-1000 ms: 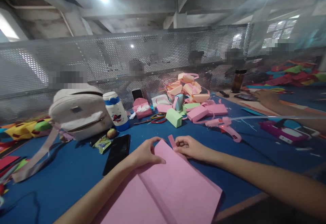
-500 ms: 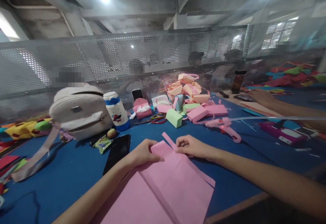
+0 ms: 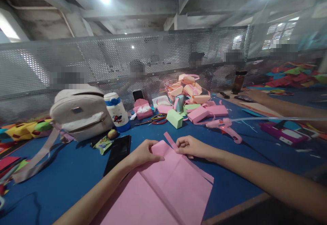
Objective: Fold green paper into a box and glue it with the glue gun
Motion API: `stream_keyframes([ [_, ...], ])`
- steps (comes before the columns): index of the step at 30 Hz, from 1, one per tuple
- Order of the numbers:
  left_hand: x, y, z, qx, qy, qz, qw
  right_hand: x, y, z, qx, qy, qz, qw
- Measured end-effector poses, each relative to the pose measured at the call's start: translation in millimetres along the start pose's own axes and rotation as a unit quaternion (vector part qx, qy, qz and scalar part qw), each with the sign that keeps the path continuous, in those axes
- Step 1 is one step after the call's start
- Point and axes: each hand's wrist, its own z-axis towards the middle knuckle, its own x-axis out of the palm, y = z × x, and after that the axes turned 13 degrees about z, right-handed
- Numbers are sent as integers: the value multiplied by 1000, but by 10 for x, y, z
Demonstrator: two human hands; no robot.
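Note:
A large sheet of pink paper (image 3: 158, 187) with fold lines lies across the table's near side. My left hand (image 3: 145, 153) pinches its far edge, thumb on top. The fingers of my right hand (image 3: 190, 147) are closed on a narrow pink paper strip (image 3: 170, 139) at the sheet's far right edge. The strip's end sticks up, free of the sheet. Down the right side, a thin band runs along the edge; my fingers hide whether it is one piece with the strip. A dark phone (image 3: 118, 153) lies by my left wrist.
A pink glue gun (image 3: 226, 128), folded paper boxes (image 3: 190, 92), scissors (image 3: 158, 118), a white bottle (image 3: 117, 112) and a white backpack (image 3: 79, 110) stand or lie beyond my hands. A purple device (image 3: 282, 133) is at right. Another person's arm (image 3: 278, 103) reaches in there.
The sheet's right corner has shifted slightly left and up, and the strip's free end has tilted a little to the right. Both hands keep their grip.

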Motion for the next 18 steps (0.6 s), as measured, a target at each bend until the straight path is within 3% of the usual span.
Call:
stream_keyframes([
  [5, -56, -25, 27, 1, -44, -15, 999, 3, -8, 4, -4, 21, -16, 1000],
  [11, -218, 1, 53, 7, -159, -17, 987, 17, 14, 12, -41, 19, -9, 999],
  [18, -426, 89, 44, -21, -306, -89, 948, 2, 39, 10, -74, -58, 34, 995],
])
